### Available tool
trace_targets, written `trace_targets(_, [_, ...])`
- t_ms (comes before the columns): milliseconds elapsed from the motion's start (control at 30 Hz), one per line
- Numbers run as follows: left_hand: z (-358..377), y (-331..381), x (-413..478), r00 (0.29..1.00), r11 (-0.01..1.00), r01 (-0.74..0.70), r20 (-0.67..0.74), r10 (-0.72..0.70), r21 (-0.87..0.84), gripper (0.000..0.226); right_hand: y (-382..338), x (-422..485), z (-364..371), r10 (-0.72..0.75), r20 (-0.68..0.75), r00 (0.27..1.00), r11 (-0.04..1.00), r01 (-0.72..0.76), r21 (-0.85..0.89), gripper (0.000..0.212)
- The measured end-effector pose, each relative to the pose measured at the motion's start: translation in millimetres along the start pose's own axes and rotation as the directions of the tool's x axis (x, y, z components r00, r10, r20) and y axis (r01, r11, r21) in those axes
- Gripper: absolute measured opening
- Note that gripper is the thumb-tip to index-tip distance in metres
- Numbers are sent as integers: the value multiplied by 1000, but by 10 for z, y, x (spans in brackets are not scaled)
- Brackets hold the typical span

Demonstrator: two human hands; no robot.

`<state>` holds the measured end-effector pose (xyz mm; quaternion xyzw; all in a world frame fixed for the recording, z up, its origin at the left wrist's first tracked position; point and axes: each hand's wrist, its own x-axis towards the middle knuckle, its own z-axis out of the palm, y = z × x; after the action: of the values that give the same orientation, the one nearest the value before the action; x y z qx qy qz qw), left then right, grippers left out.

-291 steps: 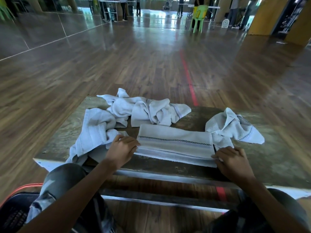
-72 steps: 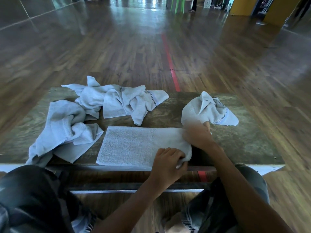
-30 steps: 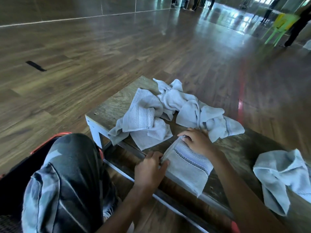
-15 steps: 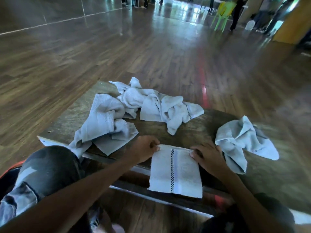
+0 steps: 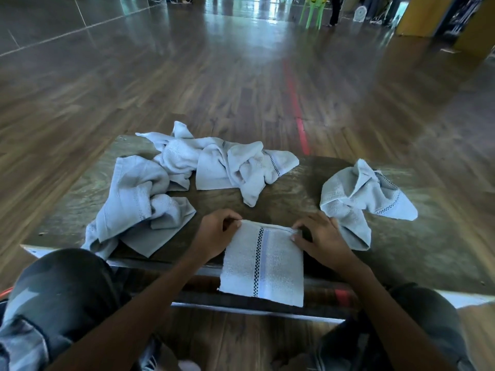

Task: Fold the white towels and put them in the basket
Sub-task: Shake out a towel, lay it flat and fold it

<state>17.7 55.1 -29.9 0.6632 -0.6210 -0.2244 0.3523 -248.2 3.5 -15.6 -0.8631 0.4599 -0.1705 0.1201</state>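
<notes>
A folded white towel (image 5: 263,263) with a black checkered stripe lies at the near edge of the low wooden table (image 5: 428,250), its lower half hanging over the edge. My left hand (image 5: 217,236) pinches its far left corner and my right hand (image 5: 321,238) pinches its far right corner. Crumpled white towels lie on the table: one at the left (image 5: 136,204), one at the back middle (image 5: 227,164), one at the right (image 5: 359,199). The basket shows only as an orange rim (image 5: 4,291) at the far left edge.
My knees (image 5: 61,287) sit against the table's near side. Dark wooden floor with a red line (image 5: 294,103) stretches beyond. A green chair (image 5: 312,12) and people's legs stand far back.
The long folded towel was folded across into a short rectangle and turned lengthwise toward me. Both hands now hold its far corners. The camera swung left, then back to centre.
</notes>
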Motion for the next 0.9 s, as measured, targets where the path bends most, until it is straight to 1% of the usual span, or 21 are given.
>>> trace_targets(67, [13, 20, 9, 998, 998, -41, -45, 39, -41, 10, -22, 1, -32, -9, -35, 999, 1000, 9, 16, 12])
trace_targets(100, [21, 38, 18, 996, 996, -68, -62, 65, -53, 10, -34, -2, -47, -3, -47, 999, 1000, 4, 21, 9])
trace_targets(200, [67, 58, 49, 994, 993, -93, -65, 88, -68, 10, -47, -29, -85, 43, -56, 997, 998, -41, 43, 8])
trace_targets(400, [215, -11, 88, 999, 999, -40, -23, 40, -1, 10, 56, -82, -20, 198, 35, 980, 978, -200, 64, 8])
trace_targets(500, [187, -38, 122, 997, 998, -46, 57, 44, 36, 14, 45, -100, 22, 243, 110, 964, 952, -259, 164, 7])
trace_targets(567, [144, -45, 125, 993, 996, -73, 95, 68, 45, 12, 2, -86, 31, 236, 128, 963, 938, -260, 230, 3])
trace_targets(700, [49, -55, 119, 990, 992, -99, 105, 90, 84, 7, -81, 2, 36, 248, 75, 966, 916, -259, 305, 2])
trace_targets(800, [-12, -108, 101, 995, 989, -87, 68, 79, 122, 9, -134, 93, 69, 241, 42, 970, 901, -240, 360, 3])
trace_targets(900, [-57, -104, 71, 992, 982, -126, 9, 126, 142, 8, -145, 173, 112, 247, 29, 969, 884, -238, 402, 5])
